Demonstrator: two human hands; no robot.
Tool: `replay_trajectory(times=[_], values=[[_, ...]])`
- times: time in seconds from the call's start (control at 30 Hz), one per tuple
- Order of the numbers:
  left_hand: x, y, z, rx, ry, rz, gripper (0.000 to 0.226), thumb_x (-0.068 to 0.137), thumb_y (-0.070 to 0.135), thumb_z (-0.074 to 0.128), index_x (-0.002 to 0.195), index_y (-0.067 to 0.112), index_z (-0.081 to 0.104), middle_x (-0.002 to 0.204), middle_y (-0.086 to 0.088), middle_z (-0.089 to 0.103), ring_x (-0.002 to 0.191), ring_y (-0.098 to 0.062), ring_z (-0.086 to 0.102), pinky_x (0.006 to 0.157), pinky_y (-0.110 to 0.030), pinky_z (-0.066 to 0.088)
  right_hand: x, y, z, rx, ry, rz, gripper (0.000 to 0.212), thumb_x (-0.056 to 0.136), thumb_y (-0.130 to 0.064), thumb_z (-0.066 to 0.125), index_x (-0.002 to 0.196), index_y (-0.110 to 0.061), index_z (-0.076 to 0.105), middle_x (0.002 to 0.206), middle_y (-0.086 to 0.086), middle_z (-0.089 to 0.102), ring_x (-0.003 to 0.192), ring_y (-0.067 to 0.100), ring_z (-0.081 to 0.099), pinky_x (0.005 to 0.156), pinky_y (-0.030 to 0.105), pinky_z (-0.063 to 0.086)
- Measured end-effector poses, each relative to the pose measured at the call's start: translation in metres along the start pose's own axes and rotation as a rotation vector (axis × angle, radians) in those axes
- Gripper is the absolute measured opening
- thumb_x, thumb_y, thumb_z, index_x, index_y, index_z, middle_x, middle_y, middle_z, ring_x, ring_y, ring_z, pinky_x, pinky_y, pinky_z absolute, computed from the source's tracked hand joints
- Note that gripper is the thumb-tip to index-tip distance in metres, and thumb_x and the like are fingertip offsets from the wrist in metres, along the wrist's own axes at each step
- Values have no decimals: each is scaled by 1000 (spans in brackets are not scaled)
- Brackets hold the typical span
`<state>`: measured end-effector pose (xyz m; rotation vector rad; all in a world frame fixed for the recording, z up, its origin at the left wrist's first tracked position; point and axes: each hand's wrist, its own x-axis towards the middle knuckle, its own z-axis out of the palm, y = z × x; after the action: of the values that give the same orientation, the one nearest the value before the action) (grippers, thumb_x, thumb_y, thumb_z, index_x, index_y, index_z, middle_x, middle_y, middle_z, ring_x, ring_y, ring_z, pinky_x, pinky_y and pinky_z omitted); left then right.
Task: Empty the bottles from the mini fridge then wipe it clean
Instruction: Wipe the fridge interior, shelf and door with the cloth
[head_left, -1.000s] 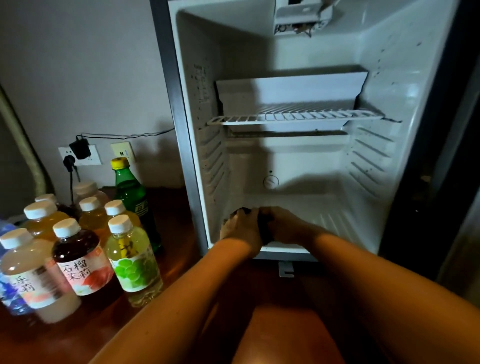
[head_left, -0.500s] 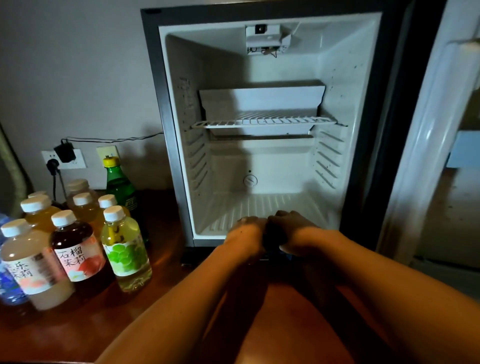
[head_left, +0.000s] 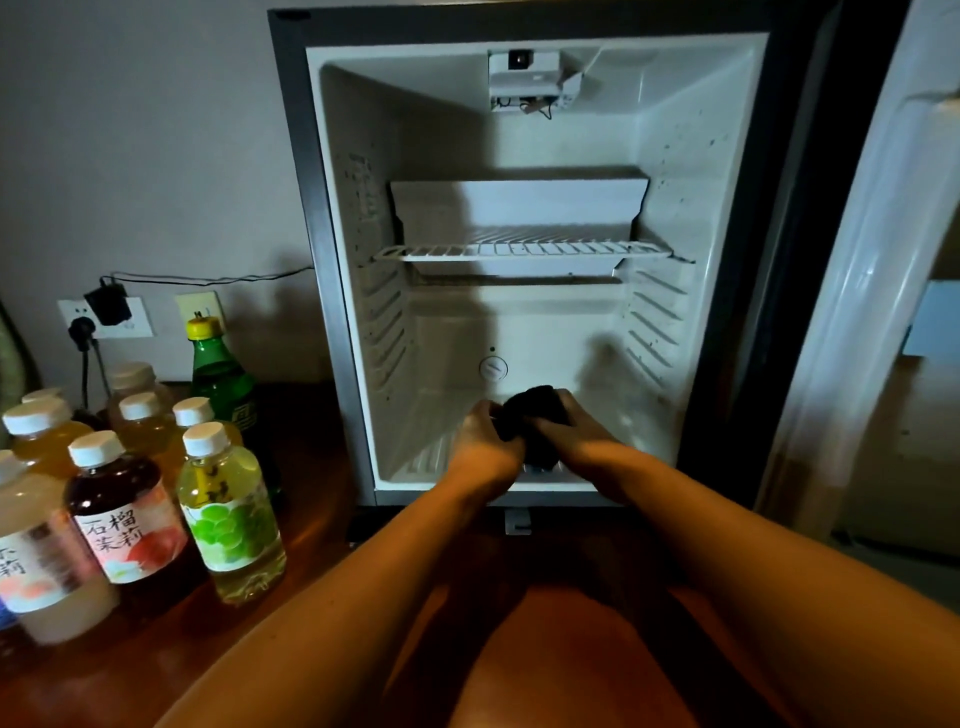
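One view only, head-worn wide-angle camera, looking forward and down, close to the open mini fridge (head_left: 524, 291). Fridge cavity fills centre frame, straight beyond the two hands meeting on a dark cloth (head_left: 532, 423). Bottles (head_left: 231, 514) sit left of that grip, fridge door (head_left: 878, 270) right of it. Forearms run in from the bottom edge.

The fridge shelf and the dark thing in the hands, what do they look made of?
Fridge shelf: likely white-coated wire, judging by its thin parallel bars. The dark thing: probably soft black cloth, since it bunches between the left hand and right hand.
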<state>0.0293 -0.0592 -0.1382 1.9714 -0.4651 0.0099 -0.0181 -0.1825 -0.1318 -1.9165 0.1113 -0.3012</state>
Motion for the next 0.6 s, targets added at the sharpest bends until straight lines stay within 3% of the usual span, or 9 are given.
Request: replay_trajectory(times=[0.1, 0.2, 0.27, 0.33, 0.43, 0.5, 0.6], values=[[18, -6, 1, -59, -47, 34, 18, 86, 5, 60, 99, 17, 61, 97, -9, 70, 94, -28, 68, 82, -41, 56, 19, 3, -2, -101, 3, -122, 19, 80, -25, 63, 87, -7, 64, 71, 21, 63, 60, 26, 60, 59, 39, 52], [39, -19, -3, -22, -145, 91, 14, 80, 14, 66, 92, 20, 64, 91, -5, 72, 87, -23, 70, 78, -45, 58, 46, 16, -4, -285, 125, -108, 16, 81, -34, 62, 80, -18, 63, 72, 6, 65, 67, 22, 68, 66, 50, 58], [55, -25, -3, -41, -187, 95, 32, 71, 23, 78, 98, 25, 60, 95, -1, 71, 88, -19, 70, 77, -45, 59, 61, 19, 0, -276, 209, -102, 13, 82, -35, 66, 85, -22, 63, 81, 0, 66, 74, 17, 67, 68, 43, 58], [73, -27, -3, 28, -140, 132, 44, 70, 23, 83, 106, 25, 58, 102, -5, 70, 93, -22, 68, 83, -44, 58, 78, 22, 8, -215, 276, -65, 16, 83, -30, 69, 94, -22, 61, 88, -2, 65, 80, 14, 65, 62, 27, 50], [103, -33, -4, 258, 30, 206, 35, 80, 18, 72, 114, 17, 62, 107, -10, 69, 98, -27, 65, 82, -30, 52, 109, 31, 15, -266, 321, 14, 37, 81, -44, 71, 105, -19, 58, 92, -4, 65, 81, 13, 64, 57, 21, 44], [120, -39, -6, 380, 131, 289, 23, 85, 16, 64, 108, 15, 65, 107, -10, 67, 99, -28, 63, 78, -28, 46, 125, 37, 19, -506, 420, 1, 42, 84, -50, 62, 110, -18, 54, 95, -2, 64, 86, 19, 64, 67, 28, 49], [145, -50, 1, 569, 193, 379, 20, 86, 16, 61, 106, 13, 64, 113, -10, 60, 108, -28, 53, 88, -32, 43, 145, 47, 18, -1006, 641, -275, 39, 76, -42, 68, 104, -16, 60, 97, 7, 66, 91, 30, 61, 77, 37, 47]])
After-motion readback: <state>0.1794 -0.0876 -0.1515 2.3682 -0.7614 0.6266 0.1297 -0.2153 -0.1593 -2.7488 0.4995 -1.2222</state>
